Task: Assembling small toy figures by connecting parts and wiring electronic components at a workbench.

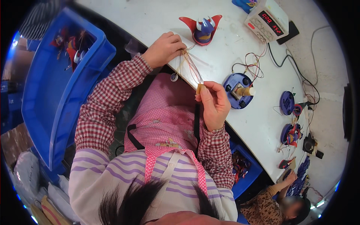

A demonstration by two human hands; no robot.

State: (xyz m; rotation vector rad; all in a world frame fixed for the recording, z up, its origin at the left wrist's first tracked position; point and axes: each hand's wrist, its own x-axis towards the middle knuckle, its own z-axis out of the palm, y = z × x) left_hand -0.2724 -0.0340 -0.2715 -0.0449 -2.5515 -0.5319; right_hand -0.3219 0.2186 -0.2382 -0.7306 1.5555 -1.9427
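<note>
At the table's near edge, my left hand (164, 49) is closed, its fingertips pinching a bundle of thin wires (190, 64). The wires run down to my right hand (214, 105), which is closed with thumb and forefinger around a small tan flat piece (200, 88). Just beyond my left hand stands a dark blue horned toy figure (204, 30) with a red collar, and wires seem to lead toward its base. A small round disc (174, 77) hangs below the table edge on a wire.
A purple round base (239, 100) with an upright tan cylinder is wired to a power supply (267, 21) at the back. More toy parts (290, 134) lie to the right. Blue bins (45, 112) stand left and lower right (249, 176). A co-worker (270, 202) sits lower right.
</note>
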